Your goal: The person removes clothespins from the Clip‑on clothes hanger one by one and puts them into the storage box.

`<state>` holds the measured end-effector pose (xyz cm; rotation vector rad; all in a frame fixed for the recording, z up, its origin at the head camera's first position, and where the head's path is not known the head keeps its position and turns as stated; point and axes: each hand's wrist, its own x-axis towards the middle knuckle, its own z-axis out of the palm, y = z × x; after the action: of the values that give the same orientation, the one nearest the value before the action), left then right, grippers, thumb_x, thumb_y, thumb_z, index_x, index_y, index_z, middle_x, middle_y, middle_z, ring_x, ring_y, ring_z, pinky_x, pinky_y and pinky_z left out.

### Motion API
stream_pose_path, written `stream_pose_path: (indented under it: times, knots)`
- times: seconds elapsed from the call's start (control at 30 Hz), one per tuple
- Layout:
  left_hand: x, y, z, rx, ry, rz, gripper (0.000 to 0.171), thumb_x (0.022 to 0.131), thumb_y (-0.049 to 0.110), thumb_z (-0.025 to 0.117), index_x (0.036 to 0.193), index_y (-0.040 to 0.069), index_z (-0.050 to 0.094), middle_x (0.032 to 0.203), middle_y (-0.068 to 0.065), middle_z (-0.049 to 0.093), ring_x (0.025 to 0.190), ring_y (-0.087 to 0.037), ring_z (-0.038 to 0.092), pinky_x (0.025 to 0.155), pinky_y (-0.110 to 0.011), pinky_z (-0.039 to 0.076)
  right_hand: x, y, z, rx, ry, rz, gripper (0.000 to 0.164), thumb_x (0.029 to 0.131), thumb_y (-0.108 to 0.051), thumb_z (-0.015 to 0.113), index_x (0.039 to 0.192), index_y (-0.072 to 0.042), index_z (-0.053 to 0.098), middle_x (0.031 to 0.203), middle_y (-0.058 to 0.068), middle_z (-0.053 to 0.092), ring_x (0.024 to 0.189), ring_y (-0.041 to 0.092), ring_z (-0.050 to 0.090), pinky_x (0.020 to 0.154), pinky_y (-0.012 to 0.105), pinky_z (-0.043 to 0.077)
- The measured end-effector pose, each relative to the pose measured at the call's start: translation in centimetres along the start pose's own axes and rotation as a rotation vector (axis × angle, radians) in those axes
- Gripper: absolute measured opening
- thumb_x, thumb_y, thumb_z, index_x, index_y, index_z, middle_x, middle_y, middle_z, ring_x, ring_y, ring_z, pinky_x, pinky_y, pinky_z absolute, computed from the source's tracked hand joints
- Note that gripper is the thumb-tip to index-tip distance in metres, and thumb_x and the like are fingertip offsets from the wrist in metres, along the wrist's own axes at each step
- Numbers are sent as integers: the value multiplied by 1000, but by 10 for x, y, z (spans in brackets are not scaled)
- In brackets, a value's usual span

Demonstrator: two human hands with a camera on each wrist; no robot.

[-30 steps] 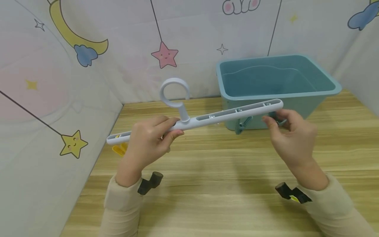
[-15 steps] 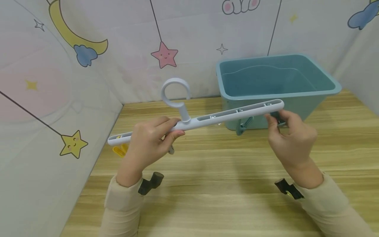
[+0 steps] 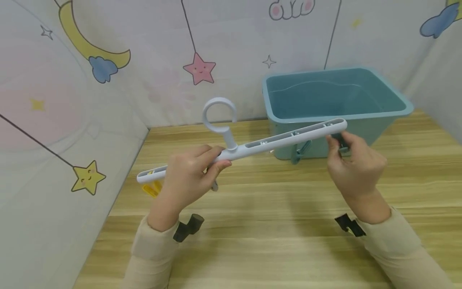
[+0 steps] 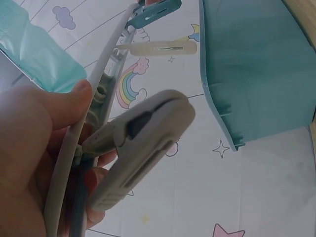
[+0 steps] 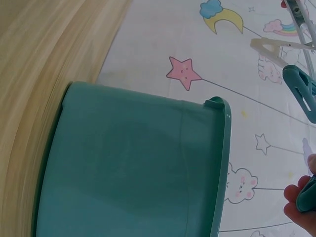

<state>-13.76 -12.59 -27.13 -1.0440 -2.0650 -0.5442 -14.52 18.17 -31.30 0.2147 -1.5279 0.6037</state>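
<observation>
A white clip hanger (image 3: 245, 151) with an open ring hook (image 3: 218, 128) is held over the table, its right end higher. My left hand (image 3: 189, 173) grips the bar just left of the hook. At the bar's right end, my right hand (image 3: 357, 172) pinches a teal clip (image 5: 308, 195) that hangs beneath it. Another teal clip (image 3: 299, 152) hangs further in along the bar. Near my left fingers hangs a grey-beige clip (image 4: 148, 143), and a cream clip (image 4: 163, 48) sits beyond it. Below the left end, a yellow clip (image 3: 151, 188) shows partly behind my left hand.
A teal bin (image 3: 375, 128) stands on the wooden table (image 3: 252, 224) at the back right, close behind the hanger's right half. White cloth walls (image 3: 238, 40) printed with stars and a moon enclose the table at the back and sides.
My left hand and the hanger have shifted slightly right, and the bar's right end has tipped up a little. My right hand keeps its pinch on the teal clip.
</observation>
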Motion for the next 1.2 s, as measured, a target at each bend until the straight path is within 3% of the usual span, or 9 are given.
stream_pose_path:
  times: [0.2,0.33,0.5,0.63,0.73,0.83,0.93,1.03,1.2]
  knots:
    - [1,10,5,20,-10,-37,35,94,34,63,92,1,71,63,0,56,50,-10,42,42,-21,31,2,5,1,-27,19,26,22,79,-9,76,80,11,65,66,27,64,45,41,49,46,47,28]
    - [1,11,4,41,-8,-46,36,94,35,63,94,0,72,65,0,59,50,-10,44,41,-21,32,3,7,1,-3,5,37,26,81,-13,76,80,11,66,65,27,64,44,40,48,47,45,28]
    - [0,3,2,36,-6,-35,49,98,43,50,94,-1,72,65,-1,59,47,-10,42,40,-21,29,8,10,-4,113,-138,46,32,83,-19,77,81,12,67,64,26,64,44,35,50,51,23,34]
    - [-1,-6,-1,22,9,-22,52,99,46,47,92,0,72,63,-1,55,46,-9,38,40,-21,26,16,7,-9,225,-288,88,24,78,-6,77,85,13,66,69,24,66,48,19,53,67,4,39]
    - [0,-9,-2,17,34,-6,50,98,45,49,91,1,72,62,-1,55,45,-8,37,40,-21,25,23,2,-13,301,-363,156,22,72,9,76,90,15,64,75,26,66,58,-1,55,70,3,44]
    - [0,-11,-4,6,53,7,48,98,44,50,92,2,72,63,-1,56,45,-6,38,40,-20,26,27,-3,-17,337,-410,227,33,63,20,79,92,15,64,77,20,66,66,-13,53,67,5,46]
    - [0,-12,-5,-9,64,16,46,98,43,52,92,3,73,64,-1,58,46,-6,38,40,-20,27,30,-5,-21,350,-452,259,37,59,21,81,91,13,66,79,2,67,63,-11,53,61,5,44]
    - [0,-13,-7,-26,66,23,45,97,42,53,92,3,73,66,-1,60,46,-6,39,40,-20,28,30,-3,-24,391,-501,274,31,62,17,81,89,11,67,81,-15,62,58,-8,50,54,7,40]
    - [-1,-15,-11,-55,68,35,45,97,42,54,93,2,74,71,-4,66,46,-5,43,40,-19,32,31,2,-29,599,-570,387,18,72,13,77,87,13,66,77,-11,65,54,-1,54,49,11,38]
